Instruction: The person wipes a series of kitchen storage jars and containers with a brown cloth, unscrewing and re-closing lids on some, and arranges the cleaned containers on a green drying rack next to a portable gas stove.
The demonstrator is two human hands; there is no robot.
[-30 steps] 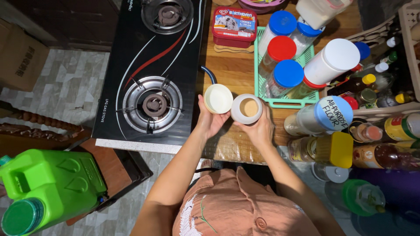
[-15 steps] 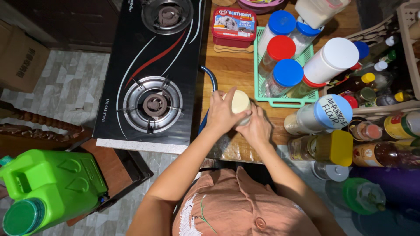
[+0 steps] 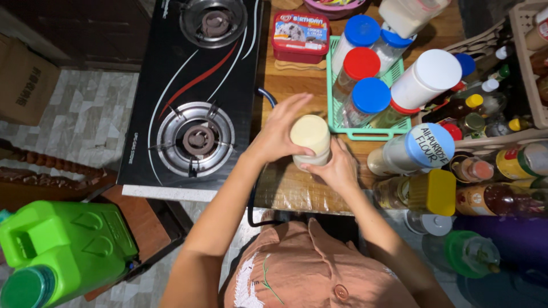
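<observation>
The white jar (image 3: 311, 149) stands upright near the front edge of the wooden counter (image 3: 297, 88), its long axis vertical and pointing straight up at the camera, so only its cream lid (image 3: 310, 134) and a sliver of its side show. Its body and base are hidden below the lid and behind the fingers (what it holds cannot be made out). The right hand (image 3: 337, 168) cups the jar's side from the front, fingers curled around it and thumb pressed to the wall under the lid. The left hand (image 3: 279, 131) comes in from the stove side, thumb and lower fingers pinching the lid's rim, the upper fingers spread and lifted past it. Both forearms rise from the bottom of the view, elbows bent. Just left of the counter sits the black gas stove (image 3: 188, 85). Farther back, toward the right rear, a green basket (image 3: 365, 134) holds jars with blue and red lids; more bottles crowd the right edge, several cut off.
</observation>
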